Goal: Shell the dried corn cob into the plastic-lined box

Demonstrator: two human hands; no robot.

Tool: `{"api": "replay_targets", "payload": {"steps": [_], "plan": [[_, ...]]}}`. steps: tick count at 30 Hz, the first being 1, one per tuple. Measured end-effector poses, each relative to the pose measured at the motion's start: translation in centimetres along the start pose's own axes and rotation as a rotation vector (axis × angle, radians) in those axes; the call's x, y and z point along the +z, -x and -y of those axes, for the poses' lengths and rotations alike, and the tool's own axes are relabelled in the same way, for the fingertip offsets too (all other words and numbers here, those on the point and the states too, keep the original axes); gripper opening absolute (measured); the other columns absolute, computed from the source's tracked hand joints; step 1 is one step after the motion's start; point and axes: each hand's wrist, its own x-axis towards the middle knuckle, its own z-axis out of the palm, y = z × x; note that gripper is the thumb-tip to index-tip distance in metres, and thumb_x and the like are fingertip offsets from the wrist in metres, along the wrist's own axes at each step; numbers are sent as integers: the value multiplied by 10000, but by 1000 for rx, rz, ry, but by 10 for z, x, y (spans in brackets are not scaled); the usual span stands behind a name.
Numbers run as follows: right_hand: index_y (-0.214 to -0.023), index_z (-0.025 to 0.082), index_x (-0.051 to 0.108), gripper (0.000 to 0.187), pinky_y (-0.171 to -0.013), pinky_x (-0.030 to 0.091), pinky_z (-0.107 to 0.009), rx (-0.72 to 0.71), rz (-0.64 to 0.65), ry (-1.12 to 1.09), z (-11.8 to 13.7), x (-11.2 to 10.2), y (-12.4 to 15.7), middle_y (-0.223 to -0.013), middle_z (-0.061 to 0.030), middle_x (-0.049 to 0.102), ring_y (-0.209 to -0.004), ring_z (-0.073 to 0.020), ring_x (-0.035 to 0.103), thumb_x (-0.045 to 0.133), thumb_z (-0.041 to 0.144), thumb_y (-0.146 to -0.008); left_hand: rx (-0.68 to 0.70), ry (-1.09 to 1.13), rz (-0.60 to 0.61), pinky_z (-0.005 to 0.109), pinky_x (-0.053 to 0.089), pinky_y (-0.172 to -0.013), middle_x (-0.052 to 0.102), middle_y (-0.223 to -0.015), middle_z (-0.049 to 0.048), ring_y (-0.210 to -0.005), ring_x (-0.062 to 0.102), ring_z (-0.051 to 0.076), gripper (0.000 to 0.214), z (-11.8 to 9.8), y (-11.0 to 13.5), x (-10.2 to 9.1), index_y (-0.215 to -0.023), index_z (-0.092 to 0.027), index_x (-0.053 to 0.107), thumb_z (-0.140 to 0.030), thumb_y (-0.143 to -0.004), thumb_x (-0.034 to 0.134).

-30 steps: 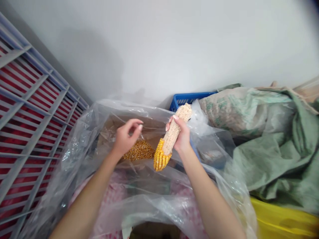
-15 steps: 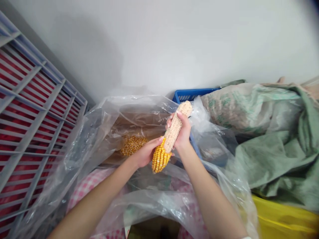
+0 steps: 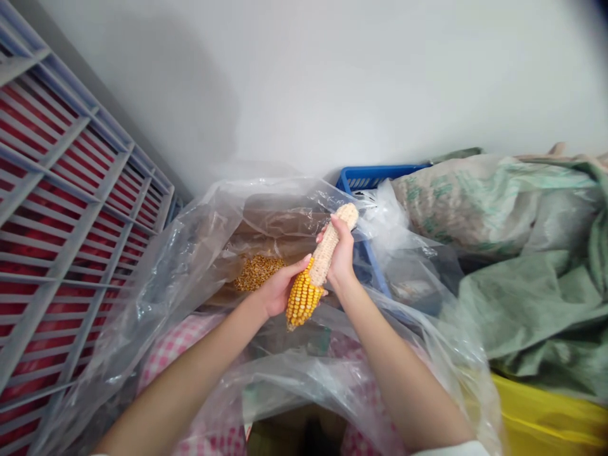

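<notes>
Though free a second ago, the left hand (image 3: 278,292) now curls round the corn cob (image 3: 321,266), thumb at its kernels (image 3: 304,300); right hand (image 3: 342,254) closed on bare far part: both engaged.

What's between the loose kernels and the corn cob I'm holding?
In the head view, your left hand lies between the loose kernels and the corn cob, its thumb touching the cob.

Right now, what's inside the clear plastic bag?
Piled yellow corn kernels. The left hand hides part of their near edge; whatever lies underneath them can't be seen.
</notes>
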Motion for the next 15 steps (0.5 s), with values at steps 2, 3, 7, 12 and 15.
{"api": "replay_targets", "payload": {"steps": [2,3,7,12,15], "plan": [[-625,177,480,245,-388,293,-203,7,-35,11,-4,0,0,-448,54,483,-388,-71,422,604,387,-640,-10,14,9,300,520,-498,645,-684,71,-588,638,196,384,1,-1,-4,-1055,-121,567,-415,-838,453],[-625,177,480,245,-390,295,-205,13,-53,23,-5,-1,0,-449,54,486,-389,-72,421,606,386,-635,-14,24,19,302,523,-494,645,-685,74,-592,641,201,382,2,-1,-6,-1047,-121,569,-419,-832,462],[-613,177,480,259,-393,301,-214,72,-108,86,-10,-3,0,-438,47,488,-383,-78,413,602,405,-631,-46,65,50,311,530,-491,646,-686,84,-605,648,212,363,4,-2,-11,-989,-113,580,-420,-820,482],[-602,172,488,267,-404,317,-218,106,-150,128,-14,-5,1,-434,37,492,-387,-83,420,591,415,-637,-97,98,46,328,530,-480,643,-684,89,-597,644,216,361,6,-5,-15,-903,-98,591,-429,-822,470],[-584,170,483,279,-406,321,-222,109,-174,155,-15,-6,2,-434,29,497,-386,-84,421,586,422,-641,-110,95,44,331,529,-480,645,-685,90,-594,643,217,356,6,-6,-16,-887,-102,591,-433,-813,485]]}}
